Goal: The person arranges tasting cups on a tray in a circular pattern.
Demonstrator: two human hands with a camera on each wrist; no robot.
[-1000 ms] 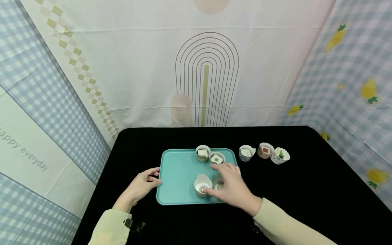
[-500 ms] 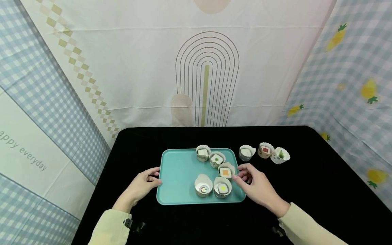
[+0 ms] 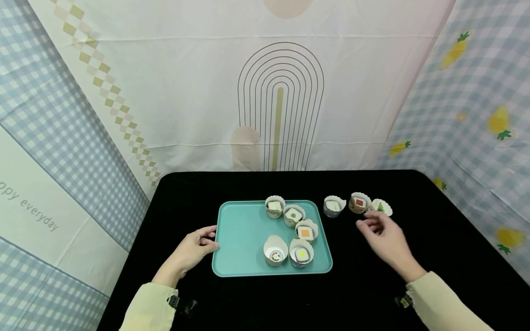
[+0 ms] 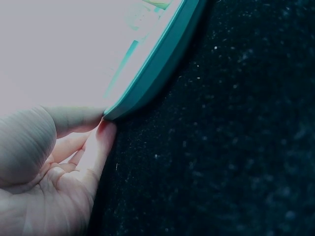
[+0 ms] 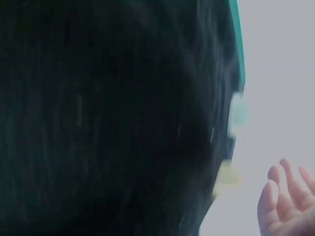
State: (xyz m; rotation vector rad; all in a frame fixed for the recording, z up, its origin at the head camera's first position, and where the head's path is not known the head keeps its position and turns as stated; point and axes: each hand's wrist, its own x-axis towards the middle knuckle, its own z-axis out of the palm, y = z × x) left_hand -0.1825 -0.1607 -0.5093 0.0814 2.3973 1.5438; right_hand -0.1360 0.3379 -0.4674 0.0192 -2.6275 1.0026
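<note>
In the head view my left hand (image 3: 192,250) pinches the left rim of a turquoise tray (image 3: 242,239), its thumb and fingers at the edge. The left wrist view shows thumb and fingertip meeting at the tray's rim. Several paper baking cups stand on the tray's right half, each with a small whitish piece inside, such as the cup with an orange square (image 3: 305,232). My right hand (image 3: 387,239) holds nothing, its fingers loosely bent. It is over the table, partly in front of a cup with a green tree-like mark (image 3: 382,207).
Right of the tray stand a cup with a plain white piece (image 3: 332,207) and a cup with a red square (image 3: 359,202). The black-covered table (image 3: 265,303) meets a patterned cloth backdrop (image 3: 198,92) behind; checked cloth hangs on both sides.
My right hand has left the cups on the tray and moved right to the cups off it, uncovering the orange and yellow ones. The left hand and tray have stayed put.
</note>
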